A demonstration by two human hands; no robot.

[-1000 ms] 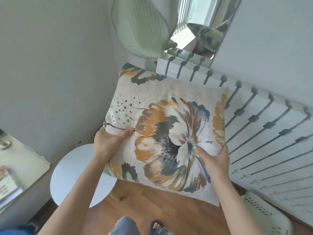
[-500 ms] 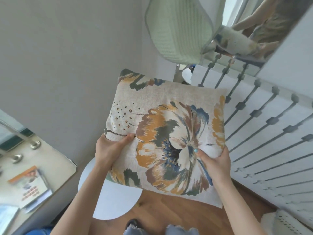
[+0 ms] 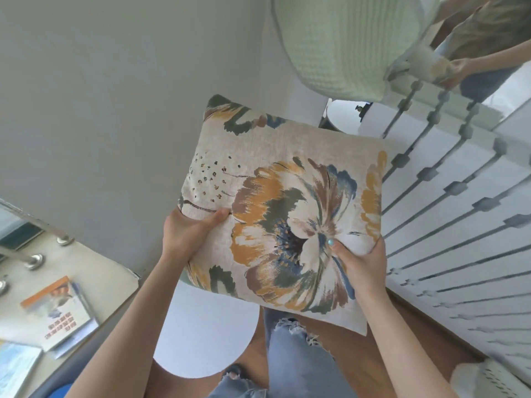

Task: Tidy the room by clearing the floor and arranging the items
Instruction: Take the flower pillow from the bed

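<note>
I am logging the surroundings from the remote feed, item by item.

- Grey wall (image 3: 100, 110): plain, filling the upper left.
- Round white side table (image 3: 207, 326): standing on the wooden floor (image 3: 373, 354) close to the wall, partly hidden.
- Beige desk top (image 3: 94, 262): showing at lower left.
- Booklet (image 3: 57, 314): orange band and printed lines, lying on further sheets on the desk top.
- Blue-toned sheet (image 3: 17, 366): lying beside the booklet, at the frame's edge.
- Round metal fittings (image 3: 36, 261): I am counting three along the desk's back.
- White panel (image 3: 459, 214) with grey bars: running along the right.
- Mirror (image 3: 488, 38): reflecting a person's arm, upper right.
- White perforated container (image 3: 488, 380): peeking in at lower right.
</note>
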